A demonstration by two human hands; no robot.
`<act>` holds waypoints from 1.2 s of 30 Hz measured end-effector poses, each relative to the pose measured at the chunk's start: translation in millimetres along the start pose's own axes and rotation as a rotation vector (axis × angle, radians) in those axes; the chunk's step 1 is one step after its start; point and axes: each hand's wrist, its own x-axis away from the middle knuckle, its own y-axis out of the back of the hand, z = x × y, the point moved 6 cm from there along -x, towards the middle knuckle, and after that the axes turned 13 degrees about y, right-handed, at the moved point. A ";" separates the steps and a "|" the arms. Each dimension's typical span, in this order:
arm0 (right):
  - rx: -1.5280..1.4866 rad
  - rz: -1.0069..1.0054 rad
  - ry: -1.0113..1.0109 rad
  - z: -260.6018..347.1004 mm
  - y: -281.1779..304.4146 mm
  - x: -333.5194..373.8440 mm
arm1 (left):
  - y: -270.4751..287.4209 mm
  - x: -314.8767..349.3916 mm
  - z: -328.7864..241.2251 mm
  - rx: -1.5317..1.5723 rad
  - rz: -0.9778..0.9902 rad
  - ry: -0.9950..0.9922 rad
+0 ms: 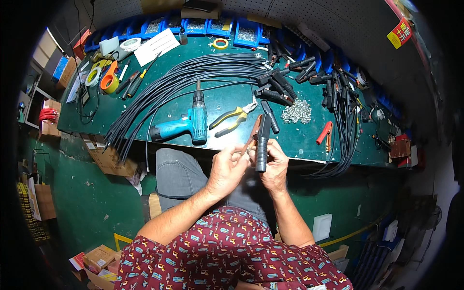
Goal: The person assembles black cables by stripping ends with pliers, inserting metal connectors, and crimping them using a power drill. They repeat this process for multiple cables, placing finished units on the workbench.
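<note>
Just off the table's front edge, both hands hold up a battery clamp (262, 150) with a black ribbed handle and copper-coloured metal. My right hand (274, 171) is closed round its handle side. The fingers of my left hand (226, 169) pinch at the copper part; whether they also hold something small is hidden. Beyond the clamp lies a loose black grip (270, 117). A pair of yellow-and-black pliers (234, 118) rests left of it, beside a teal cordless drill (193, 121). To the right is a heap of small metal screws (296, 112).
A long bundle of black cables (164, 87) curves across the green table (111, 123). More black clamps (278, 87) with cables (345, 125) lie right, near a red-handled clamp (325, 133). Blue parts bins (195, 25) line the back. Tape rolls (110, 79) and screwdrivers (137, 83) lie left.
</note>
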 end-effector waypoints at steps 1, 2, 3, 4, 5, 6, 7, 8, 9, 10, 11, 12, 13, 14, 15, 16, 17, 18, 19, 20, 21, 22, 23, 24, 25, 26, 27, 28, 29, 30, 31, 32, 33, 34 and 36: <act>-0.022 -0.013 -0.036 -0.5 -0.3 0.1 | -0.4 0.3 -0.2 -0.005 0.004 0.000; -0.008 -0.030 -0.062 2.4 -0.8 -0.1 | -1.2 0.7 -1.5 -0.010 0.009 -0.001; 0.014 -0.025 -0.051 3.4 -1.4 0.3 | -1.6 1.3 -2.7 -0.017 0.013 0.000; 0.036 -0.020 -0.040 4.2 -1.5 1.4 | -1.8 2.3 -3.9 0.001 0.002 -0.004; 0.057 -0.014 -0.030 4.8 -1.7 2.8 | -2.7 3.4 -4.8 0.018 -0.008 -0.007; -0.016 -0.083 -0.085 0.2 -1.3 6.6 | -2.5 4.4 -5.3 0.033 -0.019 -0.009; -0.089 -0.152 -0.141 -5.8 -3.4 11.5 | -2.1 4.9 -6.1 -0.011 -0.035 -0.027; -0.163 -0.220 -0.196 -12.0 -6.1 16.5 | -1.7 5.1 -6.5 -0.055 -0.052 -0.044; -0.362 -0.251 -0.255 -18.5 -13.9 20.2 | -1.5 4.8 -6.8 -0.098 -0.065 -0.061; -0.562 -0.279 -0.312 -24.3 -23.0 23.7 | -1.6 4.8 -8.6 -0.125 -0.093 -0.096; -0.762 -0.305 -0.369 -29.3 -32.1 27.8 | -3.2 4.9 -10.6 -0.153 -0.121 -0.131; -0.874 -0.338 -0.417 -31.5 -41.6 32.8 | -1.7 4.3 -14.1 -0.185 -0.158 -0.169; -0.927 -0.322 -0.459 -23.5 -49.5 30.8 | -0.8 2.7 -12.5 -0.189 -0.171 -0.186; -0.905 -0.360 -0.440 -28.6 -48.7 32.7 | -1.7 3.9 -14.0 -0.241 -0.205 -0.231; -0.891 -0.396 -0.418 -30.5 -50.8 31.4 | -0.8 4.5 -18.4 -0.300 -0.242 -0.282; -0.886 -0.428 -0.394 -30.6 -52.3 28.5 | -0.4 5.2 -25.1 -0.339 -0.231 -0.267; -0.847 -0.421 -0.376 -27.5 -53.6 26.2 | 1.7 2.5 -21.0 -0.382 -0.237 -0.289; -0.811 -0.409 -0.320 -29.5 -53.9 25.5 | 2.8 0.6 -22.5 -0.368 -0.229 -0.289; -0.775 -0.398 -0.265 -30.1 -55.7 24.5 | 3.5 -1.4 -24.7 -0.354 -0.220 -0.289; -0.668 -0.410 -0.226 -30.3 -58.2 25.8 | 3.0 -1.6 -29.2 -0.270 -0.222 -0.329; -0.605 -0.422 -0.229 -29.9 -59.4 24.5 | 5.3 -3.5 -26.6 -0.278 -0.235 -0.338; -0.634 -0.446 -0.264 -34.3 -63.0 24.4 | 7.3 -4.1 -23.9 -0.350 -0.237 -0.341; -0.663 -0.470 -0.300 -39.4 -66.8 24.1 | 9.5 -5.0 -21.4 -0.423 -0.239 -0.343; -0.706 -0.492 -0.308 -42.0 -68.7 24.1 | 10.5 -4.5 -22.2 -0.473 -0.255 -0.359; -0.749 -0.514 -0.316 -44.2 -70.4 23.7 | 11.3 -4.0 -23.2 -0.523 -0.270 -0.375; -0.792 -0.536 -0.325 -45.6 -71.9 23.1 | 12.1 -3.4 -24.5 -0.574 -0.285 -0.391; -0.794 -0.510 -0.310 -44.1 -70.8 20.4 | 11.2 -1.3 -30.8 -0.634 -0.278 -0.404; -0.795 -0.484 -0.295 -41.7 -67.1 17.2 | 11.7 1.8 -37.3 -0.695 -0.270 -0.417; -0.797 -0.458 -0.280 -38.3 -62.8 14.1 | 12.8 5.7 -44.8 -0.756 -0.262 -0.429; -0.811 -0.418 -0.304 -29.3 -59.3 10.6 | 12.0 11.4 -58.7 -0.790 -0.201 -0.451; -0.790 -0.387 -0.338 -31.5 -54.9 11.4 | 12.5 18.8 -68.0 -0.849 -0.191 -0.547; -0.773 -0.358 -0.337 -30.2 -52.5 11.0 | 14.4 22.6 -75.3 -0.893 -0.153 -0.550; -0.756 -0.329 -0.334 -28.3 -50.7 10.5 | 17.9 24.6 -80.9 -0.937 -0.114 -0.553; -0.781 -0.302 -0.353 -29.7 -47.8 11.7 | 24.5 22.5 -81.6 -0.904 -0.039 -0.557; -0.837 -0.246 -0.393 -29.4 -44.6 16.1 | 46.3 19.4 -81.1 -0.970 -0.036 -0.580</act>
